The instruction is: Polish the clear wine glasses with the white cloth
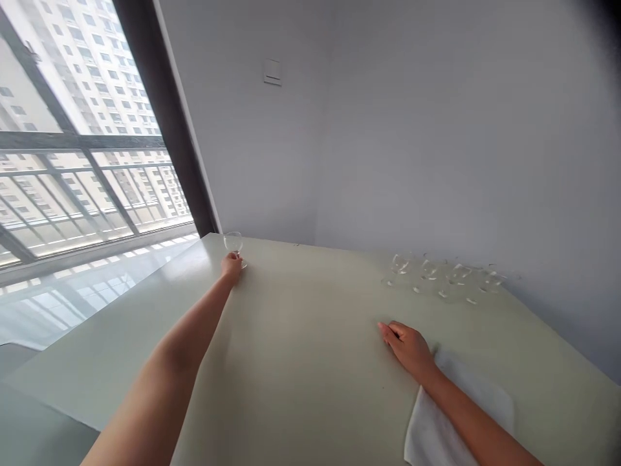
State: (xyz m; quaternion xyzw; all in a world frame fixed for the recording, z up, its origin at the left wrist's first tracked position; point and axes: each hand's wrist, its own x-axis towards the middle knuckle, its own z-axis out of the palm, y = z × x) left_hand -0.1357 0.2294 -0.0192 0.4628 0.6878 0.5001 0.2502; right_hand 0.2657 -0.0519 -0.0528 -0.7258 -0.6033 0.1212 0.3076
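My left hand (232,266) reaches to the far left of the table, its fingers closed around the stem of a wine glass (233,241). The glass stands upright, with its clear bowl above my fingers and part of its foot showing at the right of the hand. My right hand (405,346) rests on the tabletop at the right, fingers loosely curled in and nothing visible in them. Under my right wrist and forearm lies a white cloth (478,391), spread on the table.
Several clear stemmed glasses (427,270) stand in a group near the wall at the back right. The pale table (301,362) fills the foreground. A window (77,142) is at the left, and a wall switch (272,72) sits above the table.
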